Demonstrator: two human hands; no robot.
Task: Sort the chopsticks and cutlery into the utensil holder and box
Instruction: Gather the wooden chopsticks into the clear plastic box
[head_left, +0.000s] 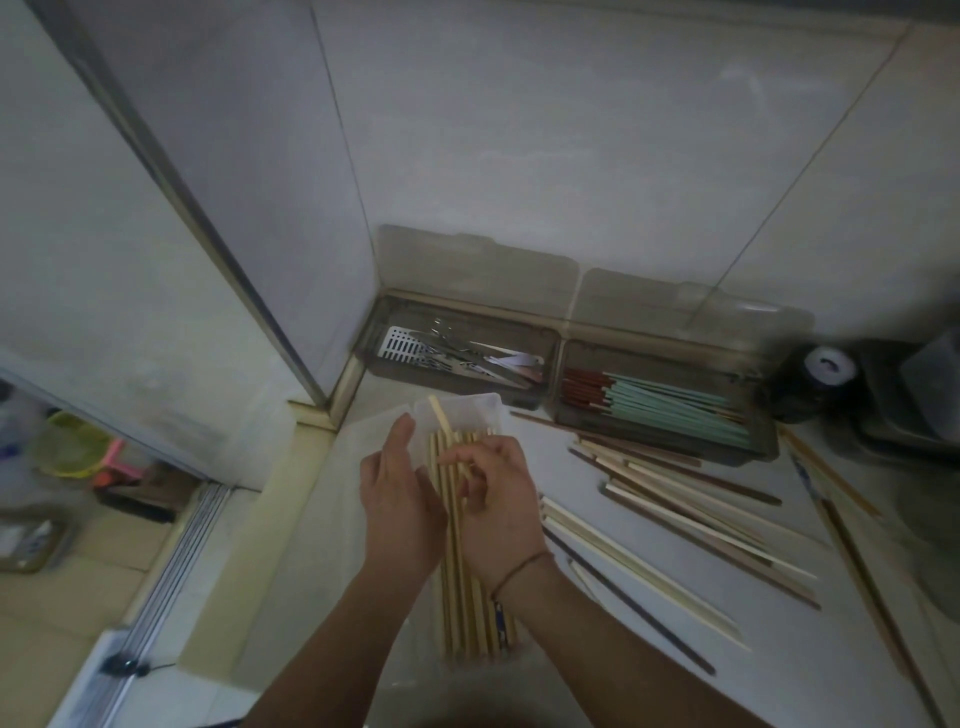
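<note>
A clear plastic box (470, 408) lies on the counter before me, holding a row of bamboo chopsticks (457, 613). My left hand (400, 504) hovers over the box's left side with straight fingers. My right hand (493, 499) pinches one bamboo chopstick (439, 413), whose far end sticks up over the box's far rim. Two grey lidded boxes stand against the wall: the left one (462, 317) holds metal cutlery (457, 358), the right one (774, 447) holds green and red chopsticks (675, 405).
Several loose wooden and pale chopsticks (691, 499) lie spread on the white counter right of the clear box. More chopsticks (857, 561) lie at the far right. A dark round object (826, 374) stands beside the right grey box. The counter edge drops to the floor on the left.
</note>
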